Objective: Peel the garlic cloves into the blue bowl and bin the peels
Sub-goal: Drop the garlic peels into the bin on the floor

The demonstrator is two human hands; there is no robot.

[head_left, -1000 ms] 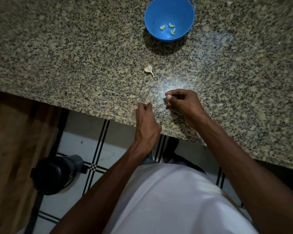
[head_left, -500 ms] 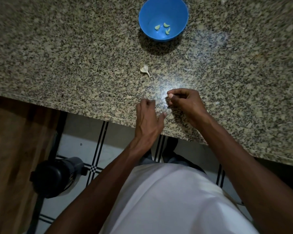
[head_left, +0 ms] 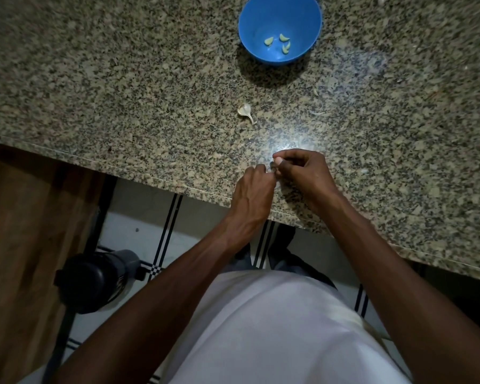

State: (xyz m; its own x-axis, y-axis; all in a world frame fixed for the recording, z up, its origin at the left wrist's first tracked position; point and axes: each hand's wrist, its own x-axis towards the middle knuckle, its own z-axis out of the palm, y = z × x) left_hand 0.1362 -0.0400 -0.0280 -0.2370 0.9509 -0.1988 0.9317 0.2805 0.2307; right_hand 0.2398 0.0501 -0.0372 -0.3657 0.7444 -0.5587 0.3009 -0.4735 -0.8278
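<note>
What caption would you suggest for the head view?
Both hands, left and right, pinch something small over the granite counter; three peeled cloves sit in the blue bowl.

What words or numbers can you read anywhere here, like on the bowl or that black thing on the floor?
None can be read.
Blue bowl: plain, no writing shows.
Black object on the floor: dark and dim, no label visible.
Granite counter: only speckles.
White shirt: blank.
</note>
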